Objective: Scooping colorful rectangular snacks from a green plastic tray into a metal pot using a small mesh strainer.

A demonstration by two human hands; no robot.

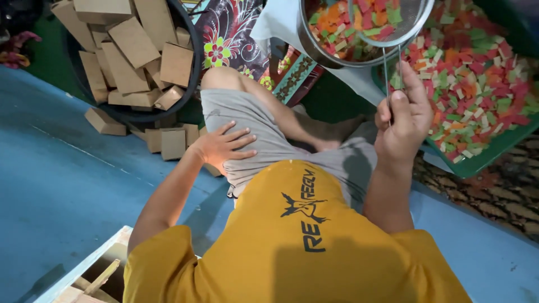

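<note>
Two hands show in the head view, and both are yours. Your right hand [407, 115] is clenched around the thin wire handle [387, 78] of a round mesh strainer [365, 25], which you hold up above a green tray [483, 160]. The strainer sits at the top of the view, tilted slightly toward you, and carries a heap of small flat chips [351, 28] in red, orange, green and pale yellow. More of the same coloured chips lie spread across the tray, just beyond and to the right of your fist. A white cloth [281, 22] hangs beside the strainer on its left.

Your left hand [224, 145] is released, fingers spread, lying flat on your left thigh over the grey shorts [264, 140]; it grasps nothing. You sit on a blue floor [62, 185] in a yellow shirt [297, 241], with one bare knee raised.

To your left, a dark round tub [193, 62] is piled with plain brown cardboard boxes [135, 50], and a few more boxes lie on the floor just beside it, near your left hand. A patterned floral fabric [224, 33] lies between the tub and the cloth.
</note>
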